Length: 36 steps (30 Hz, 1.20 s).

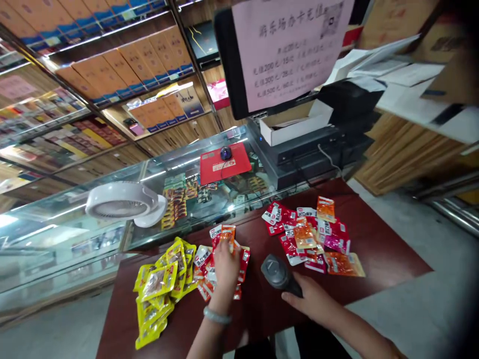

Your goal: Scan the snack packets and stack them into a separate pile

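Observation:
My left hand [226, 264], with a bracelet at the wrist, is over the middle pile of red and white snack packets [203, 257]. Its fingers are closed on a small orange snack packet [227, 232], though the fingertips are partly hidden. A dark grey barcode scanner [276, 271] is gripped by its handle in my right hand [309, 296], its head pointing left toward the middle pile. Beyond the scanner, to the right, lies another heap of red, orange and pink packets [305, 234]. Yellow snack packets [159, 281] are piled left of my left hand.
Behind the dark red tabletop [247, 326] runs a glass display counter [183, 164]. On it stand a white fan [123, 199], a mouse [225, 153] on a red mat [209, 172], and a monitor covered by a paper notice [288, 60]. A white open box [299, 122] sits below it.

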Motion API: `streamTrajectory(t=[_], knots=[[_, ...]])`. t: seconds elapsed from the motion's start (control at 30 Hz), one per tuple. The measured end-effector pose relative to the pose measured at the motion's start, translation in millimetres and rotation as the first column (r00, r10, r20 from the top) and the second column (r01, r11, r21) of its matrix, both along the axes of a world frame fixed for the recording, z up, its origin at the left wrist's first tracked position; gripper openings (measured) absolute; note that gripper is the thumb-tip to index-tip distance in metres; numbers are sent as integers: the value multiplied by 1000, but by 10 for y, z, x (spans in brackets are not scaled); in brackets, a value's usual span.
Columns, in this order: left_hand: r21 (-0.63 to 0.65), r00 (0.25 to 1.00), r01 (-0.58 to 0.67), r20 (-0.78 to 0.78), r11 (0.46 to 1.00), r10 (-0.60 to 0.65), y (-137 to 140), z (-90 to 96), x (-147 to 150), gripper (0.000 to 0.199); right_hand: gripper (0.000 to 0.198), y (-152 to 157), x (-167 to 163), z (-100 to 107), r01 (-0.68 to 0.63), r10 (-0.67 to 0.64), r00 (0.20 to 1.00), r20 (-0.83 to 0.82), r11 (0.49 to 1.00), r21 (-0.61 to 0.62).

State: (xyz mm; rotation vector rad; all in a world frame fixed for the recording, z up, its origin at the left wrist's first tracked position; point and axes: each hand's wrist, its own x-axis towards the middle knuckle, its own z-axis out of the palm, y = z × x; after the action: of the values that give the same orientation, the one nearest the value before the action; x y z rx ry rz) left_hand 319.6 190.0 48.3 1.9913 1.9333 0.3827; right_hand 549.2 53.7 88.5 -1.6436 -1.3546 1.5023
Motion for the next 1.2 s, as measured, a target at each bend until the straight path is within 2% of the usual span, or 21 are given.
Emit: streamTrajectory(t=[0.07, 0.1, 0.2, 0.27, 0.33, 0.4, 0.5, 0.67, 0.8, 0.9, 0.97, 1.03, 1.13, 1.2], knots=[[-59, 987, 135, 98, 989, -129, 74, -94, 613, 35, 41, -59, 243, -28, 47, -47, 998, 32, 999, 2], [-48, 976, 191, 119, 980, -184, 127, -147, 926, 34, 41, -79, 364, -47, 70, -70, 996, 51, 998, 1], [-52, 934, 355, 48, 933, -353, 353, -262, 1696, 44, 39, -106, 691, -110, 109, -107, 990, 97, 994, -9], [-122, 903, 415, -68, 902, -425, 526, -285, 1989, 52, 36, -94, 858, -144, 117, -114, 985, 126, 993, -16], [-220, 871, 418, -178, 881, -458, 660, -284, 2103, 58, 34, -65, 979, -171, 127, -124, 981, 150, 992, -10], [-283, 850, 391, -254, 876, -461, 701, -283, 2073, 60, 37, -30, 1056, -199, 132, -132, 979, 153, 991, 8], [-311, 842, 353, -307, 882, -445, 554, -306, 1866, 54, 41, -2, 1104, -247, 125, -125, 984, 131, 992, 8], [-283, 921, 201, -271, 938, -279, 194, -386, 1584, 60, 42, -55, 1076, -321, 109, -107, 988, 111, 994, -13], [-229, 963, 29, -253, 973, -89, 246, -450, 1725, 65, 44, -98, 1010, -338, 148, -141, 984, 109, 987, -55], [-265, 972, -74, -234, 961, 10, 348, -498, 1881, 73, 41, -85, 958, -287, 207, -198, 975, 99, 974, -90], [-289, 980, -92, -196, 953, 35, 355, -528, 1890, 76, 35, -56, 922, -219, 239, -231, 969, 83, 965, -104], [-318, 990, -82, -137, 945, 40, 293, -554, 1787, 71, 32, -18, 877, -134, 253, -246, 966, 74, 962, -103], [-394, 999, 12, 39, 919, 4, 98, -580, 1461, 52, 33, 50, 763, -8, 235, -227, 970, 87, 967, -99], [-397, 989, 71, 150, 915, -12, -61, -577, 1192, 44, 36, 99, 641, 54, 199, -190, 978, 90, 974, -104]])
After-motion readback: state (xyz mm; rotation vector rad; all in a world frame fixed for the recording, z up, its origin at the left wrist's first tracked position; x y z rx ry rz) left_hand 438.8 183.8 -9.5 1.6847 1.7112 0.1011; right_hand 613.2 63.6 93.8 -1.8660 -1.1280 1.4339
